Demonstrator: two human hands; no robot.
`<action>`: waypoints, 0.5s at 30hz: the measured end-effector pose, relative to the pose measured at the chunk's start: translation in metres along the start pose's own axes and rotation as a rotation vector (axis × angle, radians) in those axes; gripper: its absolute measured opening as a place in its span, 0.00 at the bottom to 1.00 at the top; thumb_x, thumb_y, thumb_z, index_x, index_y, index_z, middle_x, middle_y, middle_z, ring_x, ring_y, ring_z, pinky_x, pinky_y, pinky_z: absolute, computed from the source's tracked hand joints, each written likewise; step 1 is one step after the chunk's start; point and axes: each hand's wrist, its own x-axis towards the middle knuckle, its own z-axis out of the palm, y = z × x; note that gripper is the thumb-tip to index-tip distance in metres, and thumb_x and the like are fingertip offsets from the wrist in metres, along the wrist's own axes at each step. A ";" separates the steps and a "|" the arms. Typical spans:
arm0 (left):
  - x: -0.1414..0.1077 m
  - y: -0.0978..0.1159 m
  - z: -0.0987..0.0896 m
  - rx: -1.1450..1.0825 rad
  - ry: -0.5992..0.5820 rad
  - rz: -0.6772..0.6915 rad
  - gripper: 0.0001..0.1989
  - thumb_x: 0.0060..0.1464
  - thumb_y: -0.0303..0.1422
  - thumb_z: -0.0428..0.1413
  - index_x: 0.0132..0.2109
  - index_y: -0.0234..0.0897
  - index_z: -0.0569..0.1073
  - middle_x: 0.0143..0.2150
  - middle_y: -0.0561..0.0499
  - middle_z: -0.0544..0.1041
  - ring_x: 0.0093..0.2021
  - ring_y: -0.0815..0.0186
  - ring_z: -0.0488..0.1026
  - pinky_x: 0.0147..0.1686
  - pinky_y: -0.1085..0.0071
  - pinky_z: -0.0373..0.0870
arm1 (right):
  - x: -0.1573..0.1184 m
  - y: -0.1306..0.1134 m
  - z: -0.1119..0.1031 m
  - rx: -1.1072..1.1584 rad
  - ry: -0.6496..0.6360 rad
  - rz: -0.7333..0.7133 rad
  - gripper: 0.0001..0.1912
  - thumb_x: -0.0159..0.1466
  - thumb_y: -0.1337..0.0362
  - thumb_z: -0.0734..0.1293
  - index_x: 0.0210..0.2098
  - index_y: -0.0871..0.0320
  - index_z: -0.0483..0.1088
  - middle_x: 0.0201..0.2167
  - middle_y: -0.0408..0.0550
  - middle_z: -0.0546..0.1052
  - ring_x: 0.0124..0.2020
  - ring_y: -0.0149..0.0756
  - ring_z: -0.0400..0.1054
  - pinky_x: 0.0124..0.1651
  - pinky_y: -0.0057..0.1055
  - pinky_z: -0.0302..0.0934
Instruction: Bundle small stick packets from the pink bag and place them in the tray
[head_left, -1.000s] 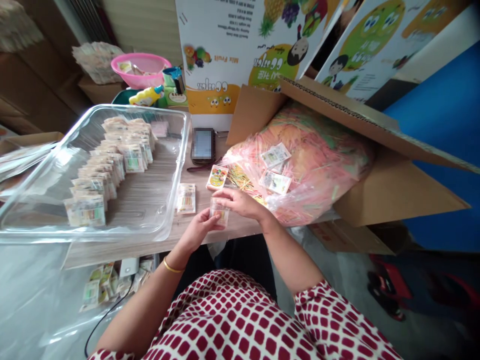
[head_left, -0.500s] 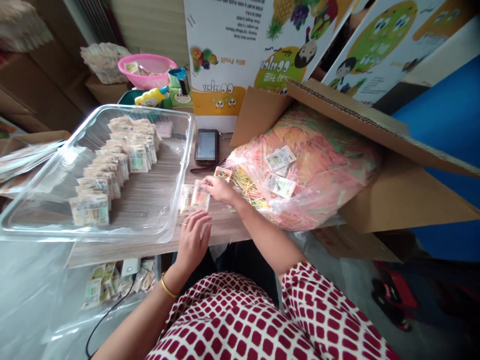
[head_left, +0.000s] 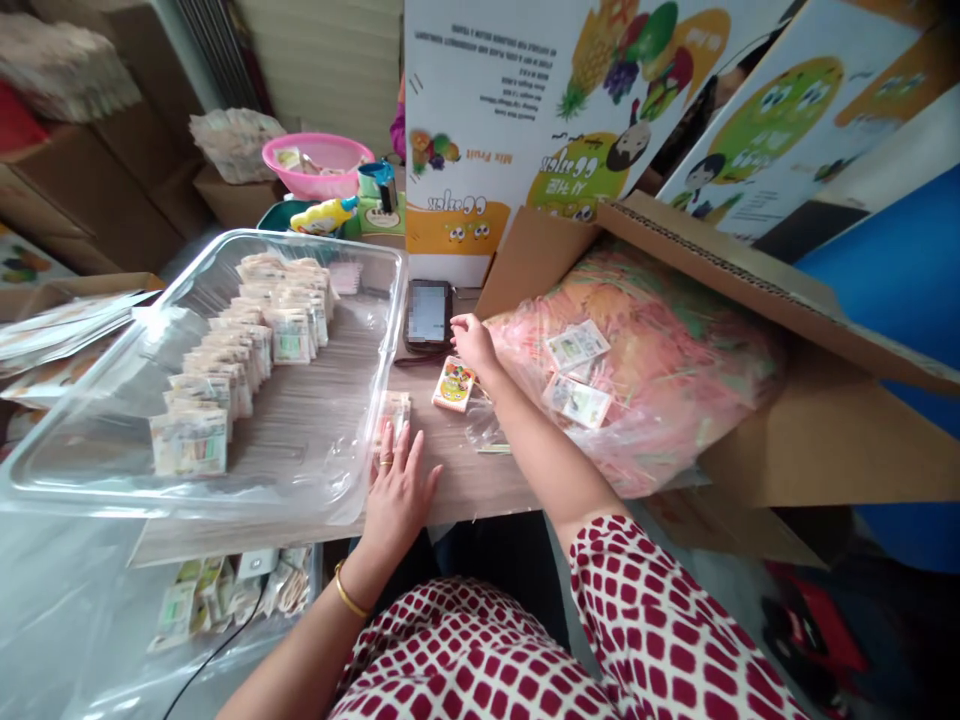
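Hands apart, packet just released by the right hand.
Left hand lies open against it on the worktop beside the tray; the right, free, curls loosely near the phone.

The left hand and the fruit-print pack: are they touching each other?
Apart. The head view shows bare table between the left hand, its fingers spread, and the fruit-print pack.

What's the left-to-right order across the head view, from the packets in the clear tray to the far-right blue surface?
Tray packets → left hand → fruit-printed packet → pink bag → blue surface
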 end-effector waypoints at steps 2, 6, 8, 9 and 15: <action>0.007 0.002 -0.005 -0.036 0.019 0.012 0.26 0.68 0.38 0.54 0.68 0.33 0.67 0.73 0.36 0.63 0.77 0.43 0.49 0.73 0.39 0.45 | 0.022 -0.005 -0.002 0.030 -0.012 0.069 0.10 0.70 0.70 0.61 0.47 0.57 0.71 0.45 0.46 0.79 0.34 0.29 0.75 0.38 0.27 0.70; 0.036 0.009 -0.006 -0.376 0.028 0.003 0.22 0.70 0.34 0.51 0.68 0.36 0.68 0.73 0.38 0.65 0.77 0.50 0.51 0.73 0.45 0.50 | 0.052 -0.019 0.004 0.048 -0.022 0.127 0.09 0.69 0.73 0.61 0.45 0.59 0.71 0.40 0.46 0.78 0.27 0.24 0.71 0.28 0.21 0.65; 0.057 0.013 0.001 -0.670 0.014 -0.096 0.23 0.70 0.35 0.49 0.68 0.38 0.67 0.72 0.40 0.66 0.75 0.53 0.56 0.73 0.48 0.53 | 0.060 -0.025 0.007 0.045 -0.018 0.152 0.08 0.69 0.73 0.61 0.42 0.59 0.71 0.35 0.44 0.77 0.24 0.24 0.70 0.27 0.19 0.63; 0.069 0.015 0.005 -0.836 0.002 -0.190 0.23 0.70 0.36 0.50 0.69 0.40 0.67 0.72 0.40 0.66 0.74 0.53 0.59 0.72 0.49 0.56 | 0.063 -0.028 0.008 0.040 -0.021 0.167 0.07 0.69 0.73 0.62 0.40 0.59 0.72 0.31 0.43 0.76 0.23 0.24 0.69 0.26 0.19 0.62; 0.149 0.018 0.035 -1.520 0.218 -0.801 0.23 0.70 0.40 0.51 0.69 0.46 0.67 0.76 0.47 0.60 0.72 0.56 0.63 0.58 0.65 0.73 | 0.071 -0.034 0.004 0.040 -0.085 0.290 0.08 0.68 0.70 0.63 0.33 0.61 0.71 0.21 0.43 0.72 0.19 0.27 0.66 0.23 0.22 0.56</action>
